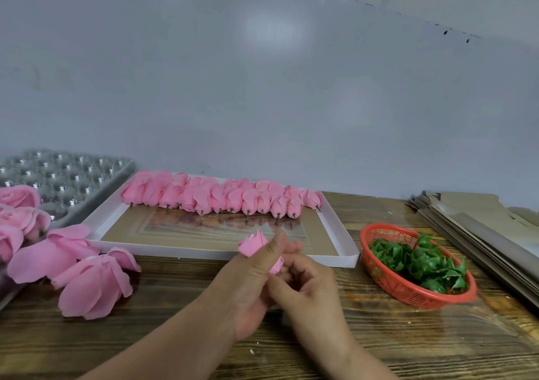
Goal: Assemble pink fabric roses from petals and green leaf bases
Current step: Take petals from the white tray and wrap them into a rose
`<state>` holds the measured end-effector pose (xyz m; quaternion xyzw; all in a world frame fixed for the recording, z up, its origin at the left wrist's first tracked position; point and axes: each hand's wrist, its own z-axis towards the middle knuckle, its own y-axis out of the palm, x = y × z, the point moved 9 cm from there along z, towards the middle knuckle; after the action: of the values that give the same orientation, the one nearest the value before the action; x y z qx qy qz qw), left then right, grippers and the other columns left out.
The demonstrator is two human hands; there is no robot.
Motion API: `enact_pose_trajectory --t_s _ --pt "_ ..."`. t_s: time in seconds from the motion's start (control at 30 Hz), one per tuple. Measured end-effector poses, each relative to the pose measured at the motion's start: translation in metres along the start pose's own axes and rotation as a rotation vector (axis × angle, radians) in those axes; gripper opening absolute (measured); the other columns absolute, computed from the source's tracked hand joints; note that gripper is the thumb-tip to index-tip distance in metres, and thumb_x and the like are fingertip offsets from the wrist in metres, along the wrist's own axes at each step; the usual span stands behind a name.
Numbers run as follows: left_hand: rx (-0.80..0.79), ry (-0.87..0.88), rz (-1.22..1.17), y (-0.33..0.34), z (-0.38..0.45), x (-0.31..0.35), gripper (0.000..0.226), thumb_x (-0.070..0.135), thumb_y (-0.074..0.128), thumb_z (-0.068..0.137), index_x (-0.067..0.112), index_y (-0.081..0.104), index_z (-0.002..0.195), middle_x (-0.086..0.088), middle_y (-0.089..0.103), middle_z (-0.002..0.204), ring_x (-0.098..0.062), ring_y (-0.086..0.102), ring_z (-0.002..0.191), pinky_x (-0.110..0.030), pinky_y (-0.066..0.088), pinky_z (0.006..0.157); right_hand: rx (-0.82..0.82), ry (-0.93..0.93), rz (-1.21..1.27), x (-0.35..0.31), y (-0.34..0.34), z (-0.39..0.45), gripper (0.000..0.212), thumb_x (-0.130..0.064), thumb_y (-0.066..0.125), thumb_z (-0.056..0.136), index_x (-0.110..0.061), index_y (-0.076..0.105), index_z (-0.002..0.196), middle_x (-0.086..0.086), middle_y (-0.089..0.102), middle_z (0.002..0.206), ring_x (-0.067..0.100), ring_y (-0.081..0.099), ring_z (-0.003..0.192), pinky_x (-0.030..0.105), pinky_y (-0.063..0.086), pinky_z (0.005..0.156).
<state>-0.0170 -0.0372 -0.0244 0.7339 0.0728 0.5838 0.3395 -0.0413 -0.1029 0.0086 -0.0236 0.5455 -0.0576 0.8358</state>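
A pink rose bud (pixel 252 245) sticks up above the wooden table, gripped in my left hand (pixel 250 280) with the thumb along its side. My right hand (pixel 306 286) is curled against the bud's lower end, where its fingers pinch; what they hold there is hidden. Several pink buds (pixel 221 197) on dark stems lie in a row at the back of a white tray (pixel 341 234). A red basket (pixel 388 283) at the right holds green leaf bases (pixel 420 260). Loose pink petal pieces (pixel 93 283) lie at the left.
Finished pink roses (pixel 20 210) are piled at the far left edge. A silver moulded tray (pixel 70 175) stands behind them. Flat grey cardboard sheets (pixel 478 228) are stacked at the right. A pale wall rises close behind the table.
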Motion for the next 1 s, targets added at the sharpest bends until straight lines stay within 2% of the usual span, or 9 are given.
enact_pose_trajectory --t_s 0.17,0.23,0.33,0.43,0.53,0.6,0.77,0.9,1.0 --pt "-0.134 -0.017 0.074 0.007 -0.003 0.003 0.026 0.046 0.081 0.069 0.02 0.076 0.07 -0.004 0.072 0.103 -0.025 0.059 0.083 -0.037 0.046 0.073 -0.02 0.114 0.144 0.007 0.003 0.0 0.032 -0.023 0.07 0.065 0.006 0.057 0.065 0.012 0.044 0.055 0.019 0.038 0.052 0.032 0.034 0.05" --pt "-0.203 -0.017 0.124 0.01 -0.005 0.006 0.036 0.051 0.088 0.05 0.022 0.073 0.066 -0.001 0.07 0.111 -0.021 0.051 0.061 -0.026 0.04 0.049 -0.103 0.195 0.232 0.009 0.011 -0.001 0.016 -0.018 0.068 0.068 -0.003 0.065 0.062 0.01 0.052 0.053 0.015 0.044 0.046 0.025 0.039 0.042" --pt "-0.292 -0.006 0.19 0.013 -0.008 0.009 0.049 0.058 0.089 0.04 0.022 0.074 0.068 -0.002 0.07 0.115 -0.02 0.044 0.047 -0.023 0.04 0.038 -0.204 0.307 0.373 0.014 0.025 -0.006 0.014 -0.019 0.067 0.068 -0.011 0.066 0.056 0.008 0.055 0.051 0.012 0.043 0.041 0.021 0.038 0.037" --pt "-0.285 -0.02 0.156 0.011 -0.007 0.009 0.049 0.059 0.09 0.038 0.022 0.069 0.061 -0.004 0.072 0.109 -0.026 0.058 0.057 -0.029 0.046 0.048 -0.202 0.335 0.37 0.018 0.028 -0.009 0.013 -0.017 0.066 0.068 -0.009 0.065 0.058 0.013 0.057 0.055 0.013 0.045 0.042 0.021 0.04 0.036" --pt "-0.151 -0.031 -0.001 0.001 0.001 0.007 0.043 0.053 0.086 0.05 0.017 0.063 0.053 -0.007 0.073 0.104 -0.024 0.07 0.091 -0.04 0.047 0.081 -0.122 0.231 0.21 0.014 0.017 -0.004 0.018 -0.021 0.075 0.064 -0.006 0.065 0.064 0.016 0.05 0.059 0.017 0.046 0.047 0.023 0.042 0.04" --pt "-0.104 -0.032 -0.049 -0.001 0.004 0.006 0.031 0.044 0.071 0.065 0.017 0.065 0.051 -0.006 0.074 0.101 -0.021 0.072 0.085 -0.044 0.043 0.09 -0.068 0.163 0.172 0.01 0.01 -0.001 0.013 -0.018 0.076 0.062 -0.01 0.068 0.067 0.011 0.052 0.06 0.018 0.048 0.054 0.025 0.044 0.048" --pt "-0.079 -0.068 -0.123 0.004 0.004 0.0 0.042 0.048 0.07 0.059 0.012 0.079 0.079 -0.012 0.073 0.089 -0.022 0.072 0.078 -0.034 0.06 0.069 0.044 0.006 -0.018 -0.004 -0.001 -0.001 0.028 -0.013 0.076 0.061 -0.023 0.069 0.086 0.003 0.066 0.072 0.008 0.057 0.063 0.021 0.05 0.062" --pt "0.011 -0.062 -0.175 0.003 0.003 -0.005 0.049 0.05 0.073 0.051 0.012 0.079 0.081 -0.014 0.073 0.1 -0.023 0.071 0.081 -0.034 0.059 0.07 0.143 -0.085 -0.122 -0.013 -0.006 -0.004 0.027 -0.004 0.079 0.065 -0.015 0.064 0.084 0.001 0.066 0.082 0.007 0.056 0.064 0.021 0.048 0.059" --pt "0.016 -0.075 -0.158 0.002 0.001 -0.007 0.059 0.049 0.073 0.052 0.009 0.073 0.096 -0.017 0.071 0.105 -0.027 0.07 0.089 -0.038 0.059 0.075 0.145 -0.074 -0.121 -0.013 -0.008 -0.004 0.019 -0.01 0.075 0.064 -0.016 0.066 0.08 -0.002 0.061 0.066 0.003 0.051 0.059 0.018 0.044 0.056"
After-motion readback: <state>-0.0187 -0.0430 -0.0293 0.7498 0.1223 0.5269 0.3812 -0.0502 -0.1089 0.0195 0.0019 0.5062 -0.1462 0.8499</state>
